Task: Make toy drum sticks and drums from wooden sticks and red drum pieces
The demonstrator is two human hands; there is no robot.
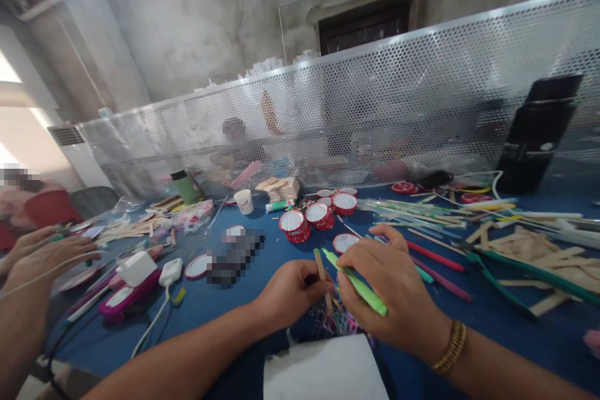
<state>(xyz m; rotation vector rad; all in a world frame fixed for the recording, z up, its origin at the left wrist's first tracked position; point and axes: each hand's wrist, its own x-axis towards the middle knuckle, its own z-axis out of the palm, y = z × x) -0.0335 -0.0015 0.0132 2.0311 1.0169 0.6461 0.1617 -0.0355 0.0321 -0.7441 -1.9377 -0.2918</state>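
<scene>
L hand [290,294] is closed, thumb + fingers pinching a thin wood stick [321,269], abt upright, top end green. R hand [382,278] is curled round a lt-green marker [363,294], tip up by the stick's top; can't tell if they touch. Both are over the blue bench [201,300], w/ multicolored strands [342,322] just below & a white item [325,369] nearer the wearer. Beyond: red-sided round pcs [296,235], grouped, white cup [244,202] to their L. Far R: green-handled pliers [544,278] by loose flat wood pcs [539,244]. Far L: another person's hands [49,257].
</scene>
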